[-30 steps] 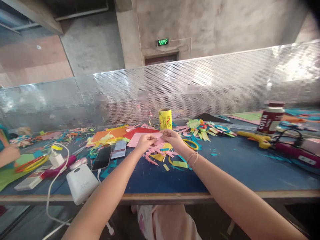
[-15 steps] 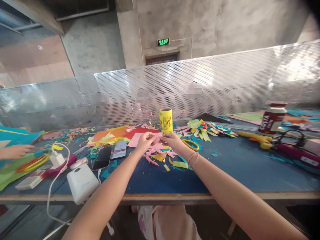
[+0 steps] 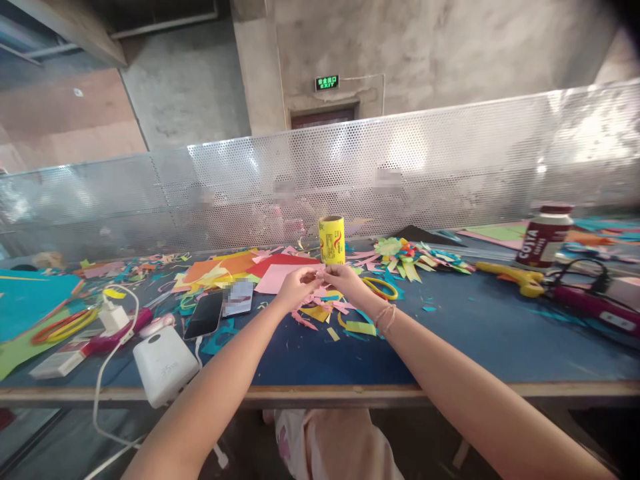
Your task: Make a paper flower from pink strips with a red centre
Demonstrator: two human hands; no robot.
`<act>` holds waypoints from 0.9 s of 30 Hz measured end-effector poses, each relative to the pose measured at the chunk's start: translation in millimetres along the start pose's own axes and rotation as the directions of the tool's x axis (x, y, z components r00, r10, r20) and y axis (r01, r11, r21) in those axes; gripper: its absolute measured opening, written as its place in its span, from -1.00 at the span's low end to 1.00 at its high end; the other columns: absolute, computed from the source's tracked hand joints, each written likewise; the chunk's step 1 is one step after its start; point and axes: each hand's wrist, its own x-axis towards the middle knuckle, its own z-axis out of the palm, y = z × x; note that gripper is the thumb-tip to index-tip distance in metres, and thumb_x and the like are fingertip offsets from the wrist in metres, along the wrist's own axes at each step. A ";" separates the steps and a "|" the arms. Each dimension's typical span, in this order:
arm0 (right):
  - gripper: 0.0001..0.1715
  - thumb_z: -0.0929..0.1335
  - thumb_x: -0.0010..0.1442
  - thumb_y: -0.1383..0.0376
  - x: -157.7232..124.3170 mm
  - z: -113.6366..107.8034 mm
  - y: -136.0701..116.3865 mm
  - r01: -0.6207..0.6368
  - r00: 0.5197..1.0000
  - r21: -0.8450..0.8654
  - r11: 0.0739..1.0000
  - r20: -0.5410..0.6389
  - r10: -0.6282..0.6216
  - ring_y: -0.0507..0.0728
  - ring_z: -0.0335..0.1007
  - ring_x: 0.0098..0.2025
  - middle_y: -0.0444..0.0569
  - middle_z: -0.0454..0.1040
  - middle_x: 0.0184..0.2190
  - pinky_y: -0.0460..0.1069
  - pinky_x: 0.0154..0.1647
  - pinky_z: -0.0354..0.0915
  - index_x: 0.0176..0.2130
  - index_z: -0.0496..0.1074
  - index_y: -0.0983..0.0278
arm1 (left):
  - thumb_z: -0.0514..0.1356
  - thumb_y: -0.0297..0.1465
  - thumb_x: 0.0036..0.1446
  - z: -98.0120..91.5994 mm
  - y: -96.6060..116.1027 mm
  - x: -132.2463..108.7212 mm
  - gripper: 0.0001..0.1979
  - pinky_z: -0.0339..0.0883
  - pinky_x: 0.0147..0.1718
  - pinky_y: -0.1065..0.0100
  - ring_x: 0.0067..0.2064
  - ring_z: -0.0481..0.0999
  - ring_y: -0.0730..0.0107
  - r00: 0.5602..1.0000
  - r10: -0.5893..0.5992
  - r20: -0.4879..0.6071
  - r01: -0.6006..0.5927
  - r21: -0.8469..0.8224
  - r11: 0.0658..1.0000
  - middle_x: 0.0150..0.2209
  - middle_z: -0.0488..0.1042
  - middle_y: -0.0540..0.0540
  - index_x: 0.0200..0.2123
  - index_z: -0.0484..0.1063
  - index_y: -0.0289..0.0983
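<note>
My left hand [image 3: 294, 287] and my right hand [image 3: 345, 280] meet over the blue table [image 3: 450, 333], both pinched on a small pink paper piece [image 3: 319, 275] held between the fingertips. Pink and yellow paper scraps [image 3: 320, 310] lie right under the hands. A yellow roll [image 3: 331, 240] stands upright just behind them. A pink sheet [image 3: 274, 277] lies flat to the left of my left hand. Yellow-handled scissors [image 3: 381, 288] rest beside my right wrist.
A phone [image 3: 203, 316], a white power bank [image 3: 165, 365] with cable and a charger [image 3: 113, 319] lie at front left. Coloured sheets [image 3: 220, 267] and a paper flower pile [image 3: 410, 257] sit further back. A bottle [image 3: 543, 235], a yellow tool [image 3: 510, 277] and a glue gun [image 3: 595, 303] are at right. A perforated metal screen [image 3: 450, 167] bounds the far edge.
A neighbour's hand at the far left edge has withdrawn from view, leaving a teal sheet there. My hands stay together on the pink piece, shifting only slightly.
</note>
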 end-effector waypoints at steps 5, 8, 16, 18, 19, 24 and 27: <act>-0.58 0.38 -0.08 -0.03 -1.7 1.9 -2.8 -0.015 0.999 0.094 0.995 0.045 0.011 0.00 0.32 -0.47 -0.12 0.39 -0.52 -0.07 -0.41 0.27 -0.47 0.33 0.29 | 0.26 -0.23 -0.07 -2.4 0.3 2.2 -0.65 0.40 -0.35 0.31 -0.28 0.50 0.30 0.996 -0.087 0.023 0.089 -0.172 0.981 -0.25 0.50 -0.20 -0.24 0.44 -0.34; -0.57 0.37 -0.07 -0.03 -3.9 3.4 -7.3 -0.001 0.998 0.131 0.991 0.058 -0.006 -0.02 0.30 -0.46 -0.14 0.36 -0.53 -0.09 -0.41 0.25 -0.46 0.32 0.29 | 0.26 -0.24 -0.08 -2.9 0.7 2.4 -0.64 0.40 -0.33 0.33 -0.29 0.50 0.33 0.994 -0.111 0.023 0.113 -0.242 0.964 -0.25 0.50 -0.17 -0.22 0.45 -0.33; -0.66 0.39 -0.10 0.10 -4.6 3.4 -12.6 -0.027 1.000 0.194 0.981 -0.006 0.028 -0.05 0.25 -0.51 -0.21 0.28 -0.57 -0.09 -0.44 0.24 -0.51 0.22 0.27 | 0.18 -0.34 -0.01 -2.0 1.0 3.5 -0.80 0.41 -0.35 0.32 -0.36 0.46 0.40 0.986 -0.161 -0.047 0.140 -0.304 0.943 -0.31 0.48 -0.11 -0.32 0.45 -0.34; -0.71 0.38 -0.12 0.17 -2.8 2.8 -9.4 -0.022 0.998 0.204 0.979 -0.045 0.032 -0.05 0.24 -0.52 -0.23 0.25 -0.58 -0.09 -0.45 0.25 -0.51 0.21 0.27 | 0.15 -0.42 -0.03 -1.9 -0.4 4.8 -0.87 0.42 -0.35 0.30 -0.38 0.45 0.41 0.984 -0.166 -0.058 0.139 -0.317 0.938 -0.34 0.48 -0.09 -0.37 0.43 -0.33; -0.74 0.37 -0.12 0.20 -2.0 2.6 -7.6 -0.018 0.998 0.204 0.979 -0.055 0.030 -0.05 0.24 -0.51 -0.24 0.25 -0.56 -0.09 -0.45 0.26 -0.50 0.21 0.26 | 0.14 -0.46 -0.04 -2.0 -1.2 5.3 -0.88 0.41 -0.35 0.30 -0.38 0.45 0.42 0.984 -0.169 -0.062 0.141 -0.322 0.936 -0.34 0.48 -0.08 -0.38 0.43 -0.33; -0.74 0.33 -0.15 0.32 -1.0 1.3 -1.9 0.000 0.999 0.159 0.987 -0.042 0.007 -0.04 0.29 -0.47 -0.18 0.34 -0.43 -0.08 -0.44 0.30 -0.36 0.24 0.26 | 0.13 -0.54 -0.10 -2.9 -3.2 6.5 -0.82 0.41 -0.34 0.32 -0.37 0.47 0.42 0.979 -0.195 -0.068 0.157 -0.365 0.918 -0.31 0.49 -0.11 -0.33 0.41 -0.34; -0.71 0.34 -0.13 0.34 -1.3 0.0 -1.5 0.026 0.999 0.117 0.993 -0.037 -0.021 -0.04 0.30 -0.47 -0.16 0.36 -0.40 -0.08 -0.43 0.31 -0.31 0.25 0.26 | 0.17 -0.53 -0.12 -3.0 -2.8 6.1 -0.81 0.41 -0.32 0.29 -0.36 0.48 0.40 0.976 -0.205 -0.074 0.161 -0.396 0.904 -0.32 0.50 -0.12 -0.33 0.41 -0.35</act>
